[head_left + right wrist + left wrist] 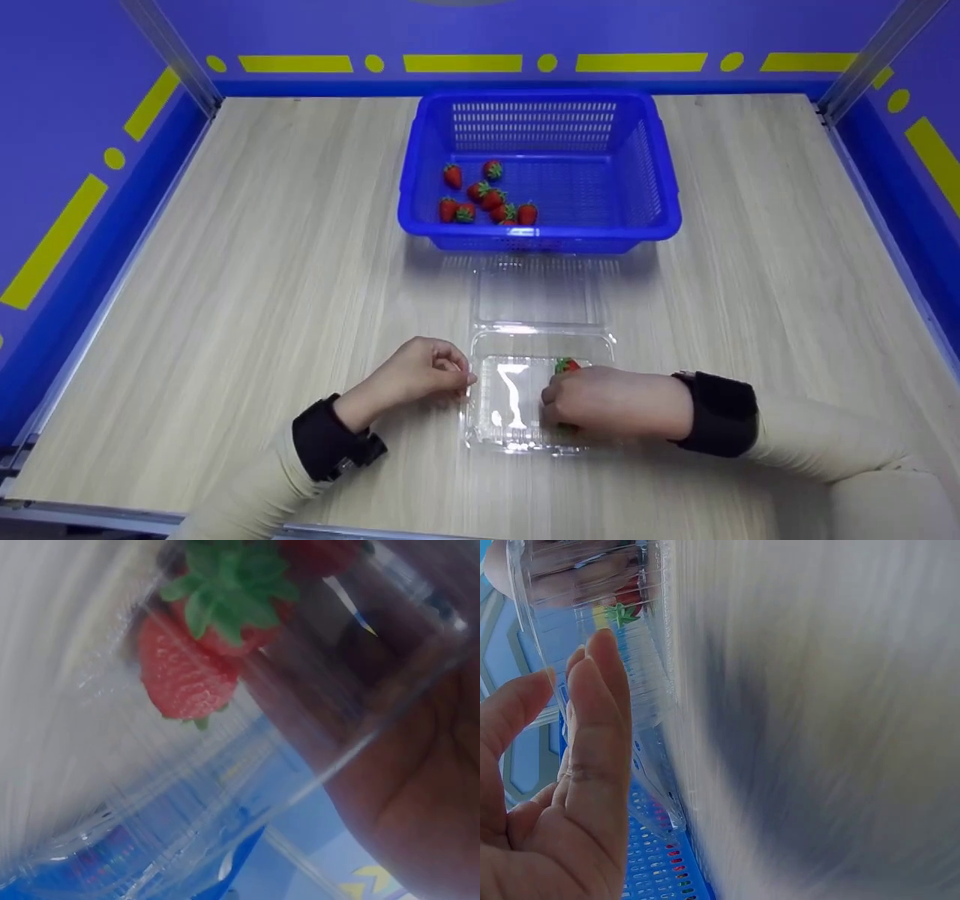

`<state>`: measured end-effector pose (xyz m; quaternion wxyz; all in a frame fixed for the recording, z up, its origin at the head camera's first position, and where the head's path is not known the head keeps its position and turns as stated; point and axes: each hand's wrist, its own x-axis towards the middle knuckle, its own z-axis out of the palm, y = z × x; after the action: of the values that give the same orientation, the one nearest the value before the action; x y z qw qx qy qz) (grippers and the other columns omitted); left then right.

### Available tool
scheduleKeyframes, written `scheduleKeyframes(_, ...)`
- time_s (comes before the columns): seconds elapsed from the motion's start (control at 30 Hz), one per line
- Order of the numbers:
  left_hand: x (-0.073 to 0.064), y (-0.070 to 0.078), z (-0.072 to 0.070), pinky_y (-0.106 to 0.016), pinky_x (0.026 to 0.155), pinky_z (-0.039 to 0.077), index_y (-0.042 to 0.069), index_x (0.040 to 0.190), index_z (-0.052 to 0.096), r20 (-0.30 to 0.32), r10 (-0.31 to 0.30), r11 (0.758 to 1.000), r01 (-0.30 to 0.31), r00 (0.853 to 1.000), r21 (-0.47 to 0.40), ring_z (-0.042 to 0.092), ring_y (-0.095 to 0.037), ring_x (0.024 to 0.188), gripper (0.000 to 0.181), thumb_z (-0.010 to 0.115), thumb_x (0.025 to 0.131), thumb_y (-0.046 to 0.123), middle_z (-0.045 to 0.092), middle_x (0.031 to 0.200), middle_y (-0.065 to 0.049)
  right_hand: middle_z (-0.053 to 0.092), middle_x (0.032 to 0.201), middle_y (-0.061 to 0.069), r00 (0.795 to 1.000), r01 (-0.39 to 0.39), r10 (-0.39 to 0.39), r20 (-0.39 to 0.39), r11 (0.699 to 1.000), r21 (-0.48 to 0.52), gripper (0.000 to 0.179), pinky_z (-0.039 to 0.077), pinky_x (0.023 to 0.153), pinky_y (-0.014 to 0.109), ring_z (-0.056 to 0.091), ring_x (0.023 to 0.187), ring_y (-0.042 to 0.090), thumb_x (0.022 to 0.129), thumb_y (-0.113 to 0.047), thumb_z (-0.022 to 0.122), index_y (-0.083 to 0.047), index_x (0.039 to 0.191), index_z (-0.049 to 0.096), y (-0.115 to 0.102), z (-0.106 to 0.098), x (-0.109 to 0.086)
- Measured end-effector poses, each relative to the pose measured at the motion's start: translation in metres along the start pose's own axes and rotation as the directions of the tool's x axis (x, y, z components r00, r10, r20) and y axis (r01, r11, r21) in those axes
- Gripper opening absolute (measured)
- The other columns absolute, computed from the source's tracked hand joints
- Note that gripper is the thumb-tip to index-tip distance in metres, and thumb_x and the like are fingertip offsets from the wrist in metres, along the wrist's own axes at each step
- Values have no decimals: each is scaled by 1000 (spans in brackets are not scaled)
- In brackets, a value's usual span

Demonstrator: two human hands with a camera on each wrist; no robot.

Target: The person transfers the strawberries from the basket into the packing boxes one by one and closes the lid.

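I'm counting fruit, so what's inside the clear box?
Strawberries show at the right side of the clear box. The right hand covers much of that side from above, so their full number cannot be told.

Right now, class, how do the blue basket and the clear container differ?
The blue basket is coloured; the clear container is transparent. The basket is larger, the container smaller. The basket has slotted walls and no visible lid; the container has its lid open. Both stand on the table and hold strawberries.

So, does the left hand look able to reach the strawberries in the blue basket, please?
Probably yes: the left hand appears empty and the blue basket is uncovered, though its near wall must be reached over.
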<state>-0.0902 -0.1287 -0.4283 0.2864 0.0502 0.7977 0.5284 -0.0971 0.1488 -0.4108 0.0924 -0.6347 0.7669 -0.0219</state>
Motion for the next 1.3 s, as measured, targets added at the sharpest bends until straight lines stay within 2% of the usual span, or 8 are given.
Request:
scheduleKeyframes(0.2,-3,1,0,-15,58,44,-1,94,70,-6,24,994,-23,1000,110,55,-4,64,20,74,91,19,64,72,7,58,71,-5,999,-18,17,27,1000,17,22,38,52,18,53,66,9,82,-8,75,-16,70,58,-2,-2,-2)
scheduleKeyframes(0.33,-9,5,-4,-23,67,50,2,98,72,-17,56,965,-50,998,259,61,-9,75,28,73,94,30,73,86,-4,59,75,-6,1000,-11,11,-10,1000,-10,19,40,53,18,55,69,9,81,-9,77,-17,74,61,-2,-6,-4)
scheduleKeyframes(0.47,-17,14,-14,-32,80,57,-2,110,72,-27,98,931,-82,995,356,70,-20,89,36,69,97,31,76,98,-13,57,76,-7,999,-5,4,-47,1000,-24,22,40,55,17,52,69,8,74,-2,77,-18,76,62,0,-13,-7)
scheduleKeyframes(0.67,-37,44,-34,-47,94,59,-4,126,67,14,183,877,-170,983,450,72,-32,109,41,62,102,29,77,112,-16,66,88,-4,995,-98,99,-29,995,30,24,57,70,22,64,86,13,72,-1,82,-15,87,70,5,-45,-14)
scheduleKeyframes(0.77,-49,64,-46,-51,97,58,-1,132,65,24,247,844,-227,969,487,70,-33,115,43,61,103,30,75,120,-17,72,98,1,989,-129,130,-68,991,32,27,62,81,28,69,95,18,74,-3,84,-12,97,73,10,-66,-18)
scheduleKeyframes(0.9,-59,92,-64,-52,98,58,2,137,62,-16,315,813,-260,949,521,68,-34,119,43,62,102,28,72,128,-17,75,106,7,978,-130,138,-159,990,57,31,63,87,34,71,99,22,78,-5,83,-7,108,74,24,-93,-23)
scheduleKeyframes(1.03,-55,117,-84,-50,98,58,3,137,63,-97,358,811,-258,929,525,69,-33,117,40,65,100,19,72,127,-17,75,108,10,964,-152,176,-202,980,127,27,63,88,38,71,101,25,85,-7,79,-5,112,73,44,-120,-25)
scheduleKeyframes(1.3,-23,149,-118,-45,103,57,4,141,60,-258,328,859,-173,909,482,68,-33,120,42,65,100,15,70,132,-19,74,112,16,927,-271,310,-213,943,192,26,60,94,49,71,106,34,90,-5,74,1,115,71,89,-166,-10)
